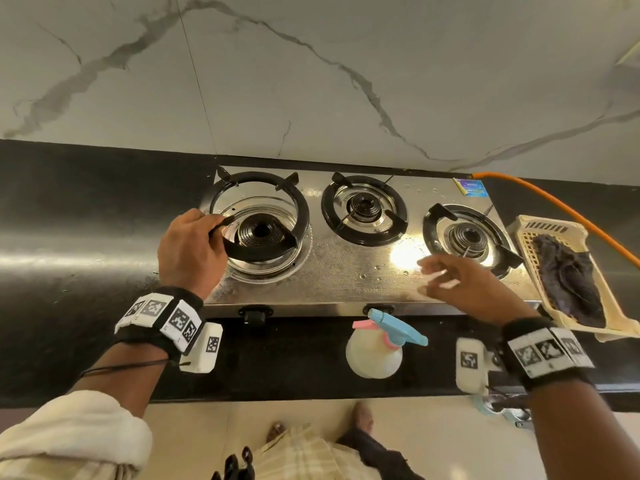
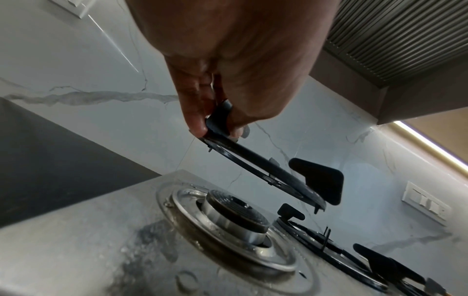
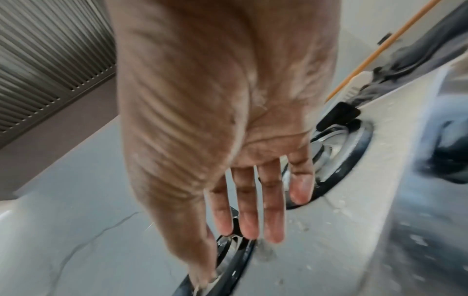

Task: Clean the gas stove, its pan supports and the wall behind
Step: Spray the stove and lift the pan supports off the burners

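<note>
The left hand [image 1: 188, 245] pinches the rim of the left pan support [image 1: 259, 216] between thumb and fingers [image 2: 195, 112], at about nine o'clock on the ring. The left wrist view shows the support lifted clear and tilted above its burner [image 2: 235, 214]. The gas stove [image 1: 349, 271], wet with droplets, sits on the black desk [image 1: 86, 237] against the marble wall [image 1: 311, 81]. The middle pan support [image 1: 363, 209] and right pan support [image 1: 467, 237] lie seated on the stove. The right hand [image 1: 464, 285] hovers over the steel top between those two, at four o'clock from the middle burner, its fingers [image 3: 249, 216] straight, slightly spread and holding nothing. A spray bottle [image 1: 375, 344] stands on the desk at six o'clock from the stove; a basket [image 1: 526, 230] with a dark cloth [image 1: 568, 278] sits at three o'clock.
</note>
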`<state>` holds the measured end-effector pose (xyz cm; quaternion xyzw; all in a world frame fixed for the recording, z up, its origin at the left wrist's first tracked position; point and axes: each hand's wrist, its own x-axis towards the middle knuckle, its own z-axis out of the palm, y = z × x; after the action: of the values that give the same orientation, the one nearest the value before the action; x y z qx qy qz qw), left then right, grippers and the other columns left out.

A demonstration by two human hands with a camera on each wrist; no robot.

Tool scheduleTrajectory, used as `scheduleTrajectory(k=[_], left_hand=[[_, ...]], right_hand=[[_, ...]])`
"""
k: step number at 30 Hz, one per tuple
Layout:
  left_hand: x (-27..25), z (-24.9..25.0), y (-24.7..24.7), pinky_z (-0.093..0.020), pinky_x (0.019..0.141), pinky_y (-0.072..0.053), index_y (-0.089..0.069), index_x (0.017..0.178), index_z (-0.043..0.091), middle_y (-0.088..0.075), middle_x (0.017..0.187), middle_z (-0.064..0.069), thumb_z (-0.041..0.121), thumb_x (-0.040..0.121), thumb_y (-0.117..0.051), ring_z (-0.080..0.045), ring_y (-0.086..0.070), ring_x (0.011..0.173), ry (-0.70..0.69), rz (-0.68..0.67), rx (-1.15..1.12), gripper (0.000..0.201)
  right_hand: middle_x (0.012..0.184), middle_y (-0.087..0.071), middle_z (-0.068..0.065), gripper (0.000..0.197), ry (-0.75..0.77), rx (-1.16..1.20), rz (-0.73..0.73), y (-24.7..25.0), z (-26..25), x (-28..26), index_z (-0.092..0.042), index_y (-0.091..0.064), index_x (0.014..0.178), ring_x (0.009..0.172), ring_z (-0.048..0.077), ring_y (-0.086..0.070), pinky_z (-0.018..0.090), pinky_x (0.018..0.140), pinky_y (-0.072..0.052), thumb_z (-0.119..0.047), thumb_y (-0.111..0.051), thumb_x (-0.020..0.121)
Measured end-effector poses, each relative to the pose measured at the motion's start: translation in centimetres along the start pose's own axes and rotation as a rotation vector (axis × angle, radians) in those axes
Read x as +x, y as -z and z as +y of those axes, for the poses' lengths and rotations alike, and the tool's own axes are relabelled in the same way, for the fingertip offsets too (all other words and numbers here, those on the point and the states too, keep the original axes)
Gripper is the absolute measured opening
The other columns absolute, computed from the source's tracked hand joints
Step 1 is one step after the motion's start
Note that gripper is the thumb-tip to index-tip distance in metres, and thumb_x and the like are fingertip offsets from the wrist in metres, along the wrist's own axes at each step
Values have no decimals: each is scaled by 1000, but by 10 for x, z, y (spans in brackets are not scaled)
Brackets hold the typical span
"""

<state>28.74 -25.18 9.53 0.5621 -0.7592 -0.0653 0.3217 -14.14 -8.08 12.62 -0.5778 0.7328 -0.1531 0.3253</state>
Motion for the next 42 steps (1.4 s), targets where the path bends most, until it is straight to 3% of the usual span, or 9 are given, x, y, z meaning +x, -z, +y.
scheduleTrajectory(k=[7, 12, 17, 20, 23, 26, 31, 36, 42], left_hand=[[-8, 2, 8, -44, 64, -55, -73, 115, 4, -63, 92, -9, 6, 94, -68, -27, -59, 79, 14, 3, 11, 23], [-17, -4, 23, -43, 70, -54, -73, 116, 7, -64, 94, -9, 7, 94, -67, -27, -59, 79, 117, 44, 63, 23], [-32, -19, 48, -40, 72, -54, -74, 115, 10, -65, 94, -5, 12, 96, -66, -24, -59, 83, 245, 131, 86, 21], [-43, -38, 60, -36, 72, -49, -74, 116, 10, -63, 94, -6, 14, 97, -66, -19, -54, 81, 317, 172, 134, 22], [-54, -65, 75, -41, 75, -52, -74, 116, 9, -62, 93, -6, 14, 96, -66, -24, -56, 82, 382, 209, 167, 22], [-67, -95, 82, -40, 71, -51, -74, 115, 8, -54, 87, 0, 13, 96, -66, -21, -52, 79, 431, 222, 171, 21], [-90, -145, 80, -42, 73, -53, -76, 113, 7, -62, 90, -8, 12, 94, -66, -29, -59, 81, 537, 170, 165, 21], [-104, -174, 77, -39, 74, -51, -75, 113, 8, -61, 90, -5, 12, 97, -64, -26, -58, 84, 563, 101, 116, 20], [-107, -195, 67, -36, 77, -52, -75, 114, 9, -62, 94, -1, 13, 98, -64, -19, -57, 87, 539, 36, 43, 20]], right_hand=[[114, -67, -14, 38, 119, -82, 137, 7, -37, 76, -27, -67, 125, 98, 2, -66, 22, 83, -53, -44, -77, 92], [118, -69, -5, 33, 313, -196, 41, 3, -77, 119, -21, -70, 123, 95, 5, -67, 24, 87, -57, -30, -79, 93], [113, -69, -15, 33, 479, -226, -86, 1, -138, 156, -31, -69, 121, 98, 3, -68, 35, 93, -58, -47, -72, 92], [119, -67, -13, 35, 560, -265, -164, -4, -185, 172, -29, -68, 124, 98, 4, -67, 30, 89, -55, -45, -74, 94], [119, -68, -12, 35, 651, -329, -193, -16, -228, 186, -27, -69, 123, 95, 2, -67, 22, 82, -53, -44, -75, 94], [118, -68, -10, 35, 682, -336, -205, -36, -256, 194, -24, -69, 123, 95, 6, -68, 27, 85, -55, -44, -75, 94], [114, -70, -13, 29, 701, -338, -253, -83, -287, 199, -27, -71, 118, 91, 5, -69, 30, 85, -59, -40, -78, 94], [111, -71, -12, 28, 720, -364, -292, -125, -308, 198, -26, -72, 118, 90, 5, -68, 31, 83, -59, -39, -77, 94], [108, -71, -13, 27, 684, -361, -280, -131, -307, 191, -23, -73, 118, 88, 7, -68, 29, 82, -57, -38, -75, 95]])
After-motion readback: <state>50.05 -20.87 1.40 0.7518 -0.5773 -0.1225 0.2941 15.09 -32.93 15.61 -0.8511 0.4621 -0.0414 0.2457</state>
